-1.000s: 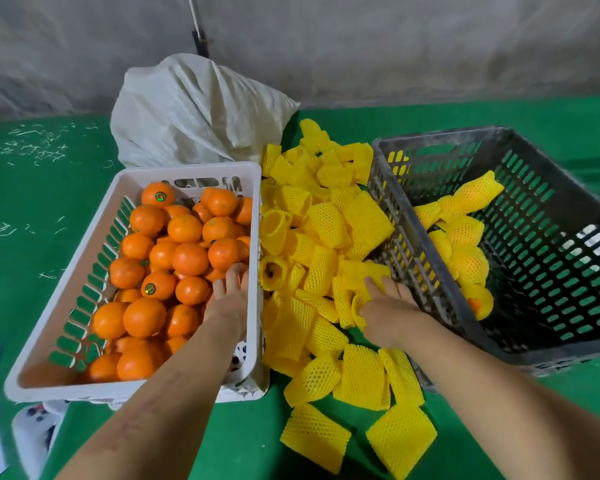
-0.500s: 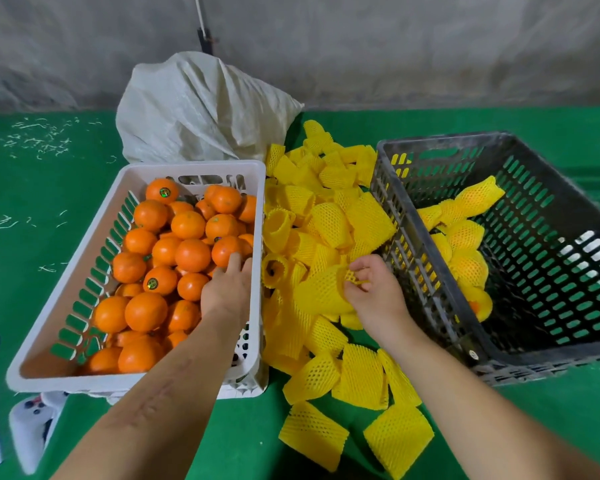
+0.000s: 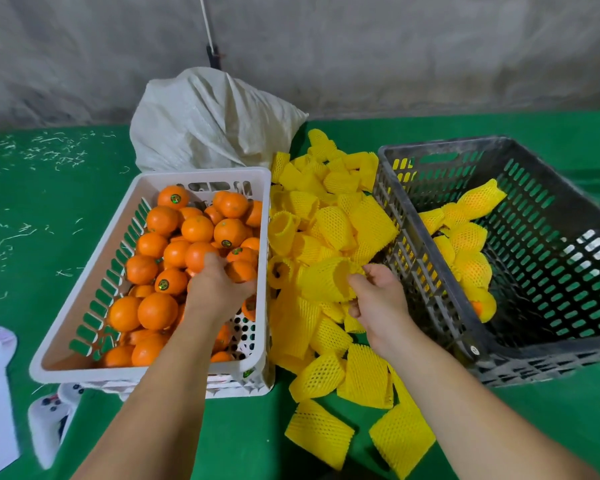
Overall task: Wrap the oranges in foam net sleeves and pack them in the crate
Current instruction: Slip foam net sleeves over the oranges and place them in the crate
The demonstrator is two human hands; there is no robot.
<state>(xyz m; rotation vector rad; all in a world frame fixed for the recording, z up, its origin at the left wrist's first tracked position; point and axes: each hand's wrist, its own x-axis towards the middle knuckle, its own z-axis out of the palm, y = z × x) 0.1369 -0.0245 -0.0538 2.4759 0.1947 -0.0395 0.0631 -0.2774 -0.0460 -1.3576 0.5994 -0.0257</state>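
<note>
Sleeve [image 3: 321, 280] lifted by right hand [image 3: 378, 299]; left hand [image 3: 219, 289] apparently grips orange [image 3: 241, 270].

Fruit-packing spot, makeshift rather than a proper factory line. Rough bare concrete wall [image 3: 395, 46] behind; work surface is a green cloth [image 3: 42, 237] littered with pale shavings. White slotted basket [image 3: 94, 258] heaped with loose oranges [image 3: 174, 244], several stickered. Loose pile of yellow foam net sleeves [image 3: 329, 230] beside it. Dark grey plastic crate [image 3: 551, 209] holding already sleeved fruit [image 3: 471, 237]. Stuffed woven sack [image 3: 215, 123] slumped against the wall. Bulk goods, handled by hand.
</note>
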